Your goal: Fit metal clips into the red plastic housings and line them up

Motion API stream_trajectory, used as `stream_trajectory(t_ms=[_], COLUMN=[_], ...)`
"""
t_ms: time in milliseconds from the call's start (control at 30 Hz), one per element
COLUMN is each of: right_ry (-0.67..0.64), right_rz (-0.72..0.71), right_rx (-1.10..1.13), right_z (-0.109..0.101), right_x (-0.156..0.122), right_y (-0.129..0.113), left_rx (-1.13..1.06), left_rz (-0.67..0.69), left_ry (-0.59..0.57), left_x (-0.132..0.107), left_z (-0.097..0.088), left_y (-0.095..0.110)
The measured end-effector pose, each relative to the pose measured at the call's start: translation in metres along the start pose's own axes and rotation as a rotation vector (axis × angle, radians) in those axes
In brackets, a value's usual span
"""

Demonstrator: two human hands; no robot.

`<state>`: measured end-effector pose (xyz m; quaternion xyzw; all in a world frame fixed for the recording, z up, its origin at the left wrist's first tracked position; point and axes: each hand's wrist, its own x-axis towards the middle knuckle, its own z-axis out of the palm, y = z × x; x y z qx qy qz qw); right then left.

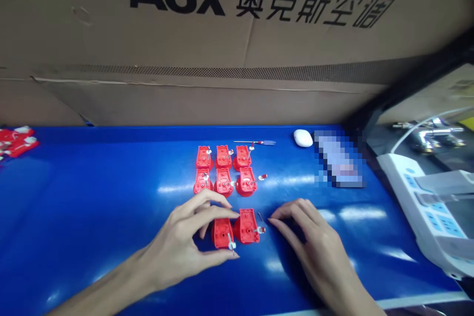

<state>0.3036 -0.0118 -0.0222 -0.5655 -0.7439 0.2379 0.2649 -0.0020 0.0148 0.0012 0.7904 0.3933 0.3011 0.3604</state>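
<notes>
Left hand [174,247] closed on a red plastic housing [222,233] — fingers [207,202] across its far side, thumb [218,258] along its near side, a fingertip pinch rather than a full-palm grip. Pale metal lever [231,243] jutting from that housing's near right corner, clear of the thumb. Right hand [309,239] open, low over the blue desk [74,207], no object held. Fingertips just beside a second red plastic housing [246,226] and a thin metal pin [260,216]. Both housings close together, side by side, toward the desk's near edge.

Pinch on opposite sides looks like the steadier hold — square to the housing, lever left free, no pressure on the metal parts. Small pin best taken with fingertips only, with the neighbouring clip [260,229] left undisturbed.

Six more red plastic housings [224,170] in two tidy rows of three, mid-desk toward the far edge. Slim screwdriver [255,142] along the far edge, white computer mouse [303,138] nearby, pixelated object [337,158] past it, unreadable. Heap of red parts [17,140] at the far left corner. Power strip [422,212] off the right edge, printed cardboard carton [185,24] beyond the far edge.
</notes>
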Motion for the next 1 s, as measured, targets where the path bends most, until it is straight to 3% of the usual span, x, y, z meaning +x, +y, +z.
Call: stream_trajectory(t_ms=[233,467,667,800,900,933,1000], right_ry=[0.146,0.119,0.102,0.217,0.378,0.382,0.232], right_rz=[0.002,0.051,-0.015,0.030,0.097,0.030,-0.224], right_rx=[0.032,-0.019,-0.115,-0.094,-0.066,-0.032,0.133], right_z=[0.014,0.026,0.028,0.012,-0.008,-0.013,-0.019], right_x=[0.007,0.007,0.011,0.007,-0.002,-0.005,-0.009], right_y=[-0.016,-0.018,-0.011,-0.024,-0.040,-0.047,-0.061], left_rx=[0.067,0.075,0.173,0.241,0.301,0.330,0.354], left_rz=[0.027,0.023,0.056,0.161,0.324,0.345,0.307], left_ry=[-0.010,0.007,0.022,0.136,0.332,0.373,0.371], left_x=[0.003,0.003,0.001,-0.002,-0.008,-0.011,-0.020], left_z=[0.002,0.003,0.001,-0.001,-0.006,-0.008,-0.012], left_y=[-0.001,-0.001,0.003,0.004,0.007,0.010,0.019])
